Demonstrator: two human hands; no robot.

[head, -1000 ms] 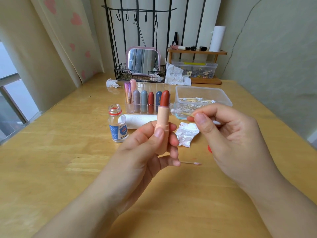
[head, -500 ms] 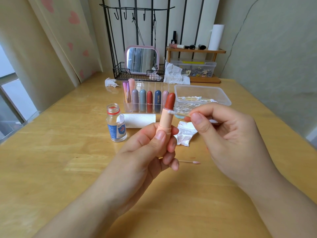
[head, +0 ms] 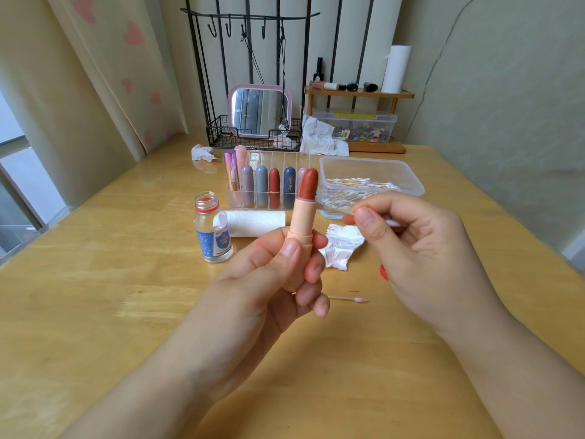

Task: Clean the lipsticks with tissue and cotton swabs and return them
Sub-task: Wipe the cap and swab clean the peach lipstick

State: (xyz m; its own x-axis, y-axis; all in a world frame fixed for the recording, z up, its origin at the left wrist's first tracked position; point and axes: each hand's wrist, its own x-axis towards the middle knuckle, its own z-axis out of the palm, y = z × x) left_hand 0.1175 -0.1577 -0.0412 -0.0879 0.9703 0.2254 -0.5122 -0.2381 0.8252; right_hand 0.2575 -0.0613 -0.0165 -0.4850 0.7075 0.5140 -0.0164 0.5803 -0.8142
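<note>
The left hand (head: 269, 280) still grips the open lipstick (head: 304, 210) while the right hand (head: 421, 248), pinching a cotton swab (head: 343, 211), has apparently drawn back, pausing the wipe.

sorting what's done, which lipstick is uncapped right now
The peach-cased lipstick held upright in the left hand, its red bullet exposed. The lipsticks in the clear organizer all stand capped.

An uncapped lipstick (head: 303, 217), peach-cased with brick-red bullet, is held upright at frame centre. A swab (head: 340, 211) is pinched just right of it. A crumpled tissue (head: 342, 245) lies behind.
</note>
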